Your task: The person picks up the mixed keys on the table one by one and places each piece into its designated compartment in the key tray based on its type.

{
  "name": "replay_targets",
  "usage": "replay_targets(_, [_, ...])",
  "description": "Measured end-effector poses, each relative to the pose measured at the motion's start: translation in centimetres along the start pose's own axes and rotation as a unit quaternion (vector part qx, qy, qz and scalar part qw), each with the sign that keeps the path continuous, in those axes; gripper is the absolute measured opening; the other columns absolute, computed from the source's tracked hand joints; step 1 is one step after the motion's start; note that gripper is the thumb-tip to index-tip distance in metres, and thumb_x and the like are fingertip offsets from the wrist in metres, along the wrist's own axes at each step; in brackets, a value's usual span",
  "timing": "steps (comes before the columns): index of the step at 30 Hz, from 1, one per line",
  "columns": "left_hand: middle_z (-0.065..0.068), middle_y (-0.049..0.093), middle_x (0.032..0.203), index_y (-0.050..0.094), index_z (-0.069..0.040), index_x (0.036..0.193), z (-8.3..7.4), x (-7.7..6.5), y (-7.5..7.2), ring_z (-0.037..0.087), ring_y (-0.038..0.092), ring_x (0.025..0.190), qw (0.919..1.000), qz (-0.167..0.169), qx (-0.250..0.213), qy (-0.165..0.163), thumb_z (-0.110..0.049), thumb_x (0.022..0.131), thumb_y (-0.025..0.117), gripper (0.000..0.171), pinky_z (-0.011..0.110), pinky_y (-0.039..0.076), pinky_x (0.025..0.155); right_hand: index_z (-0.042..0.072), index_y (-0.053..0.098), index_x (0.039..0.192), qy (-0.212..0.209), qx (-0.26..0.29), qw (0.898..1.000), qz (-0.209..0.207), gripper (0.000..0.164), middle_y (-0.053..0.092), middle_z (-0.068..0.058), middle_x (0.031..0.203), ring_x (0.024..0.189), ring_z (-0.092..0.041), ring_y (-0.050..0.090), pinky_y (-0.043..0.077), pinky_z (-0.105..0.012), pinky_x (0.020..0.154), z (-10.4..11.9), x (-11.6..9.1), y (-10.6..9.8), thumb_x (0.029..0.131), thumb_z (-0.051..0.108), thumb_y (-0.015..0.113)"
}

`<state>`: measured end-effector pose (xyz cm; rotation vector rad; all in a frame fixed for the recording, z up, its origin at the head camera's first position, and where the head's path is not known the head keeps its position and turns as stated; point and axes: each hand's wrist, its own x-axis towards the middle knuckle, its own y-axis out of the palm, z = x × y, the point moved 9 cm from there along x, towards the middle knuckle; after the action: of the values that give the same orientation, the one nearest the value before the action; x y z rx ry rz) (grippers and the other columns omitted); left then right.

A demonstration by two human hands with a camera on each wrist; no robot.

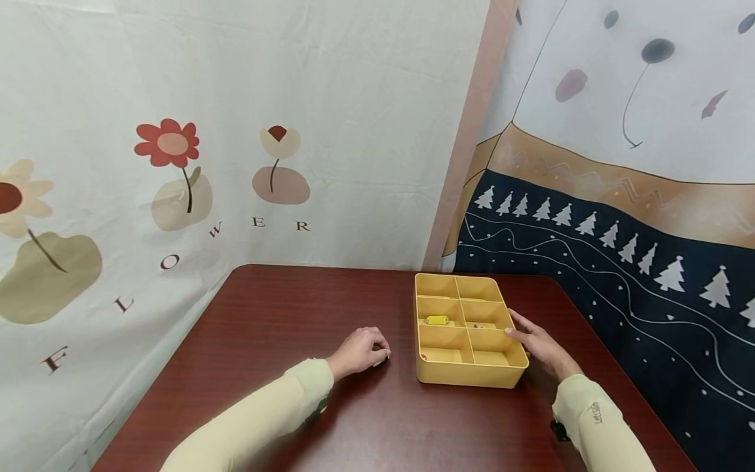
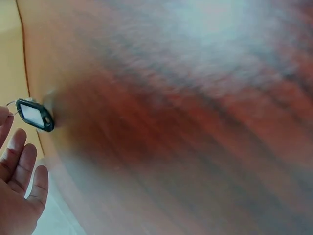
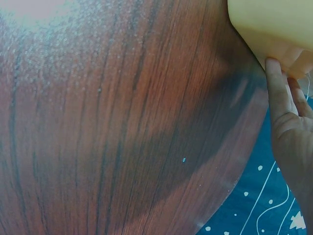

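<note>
My left hand is over the table, left of a yellow divided storage box. Its fingertips pinch the thin ring of a dark key tag with a white label, seen in the left wrist view. The tag is mostly hidden under the fingers in the head view. My right hand holds the box's right side, thumb over the rim and fingers along the outer wall. A yellow key tag lies in the middle-left compartment. Small bits lie in the middle-right compartment, too small to identify.
The dark red-brown table extends around the box. A printed flower cloth hangs behind it, and a dark blue tree-patterned cloth hangs on the right. A tiny red spot shows in the box's front-left compartment.
</note>
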<state>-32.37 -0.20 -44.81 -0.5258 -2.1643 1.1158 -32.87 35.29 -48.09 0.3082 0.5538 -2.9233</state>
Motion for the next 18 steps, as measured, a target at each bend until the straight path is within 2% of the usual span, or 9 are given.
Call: replay_targets(18, [-0.005, 0.064, 0.081, 0.075, -0.01, 0.081, 0.1, 2.2, -2.8, 0.011, 0.06, 0.077, 0.9952, -0.062, -0.067, -0.035, -0.008, 0.085, 0.072, 0.006, 0.027, 0.048, 0.073, 0.015, 0.011, 0.16, -0.004, 0.013, 1.0, 0.004, 0.069, 0.015, -0.026, 0.16, 0.135, -0.044, 0.039, 0.043, -0.053, 0.101, 0.0, 0.0, 0.1, 0.105, 0.025, 0.05])
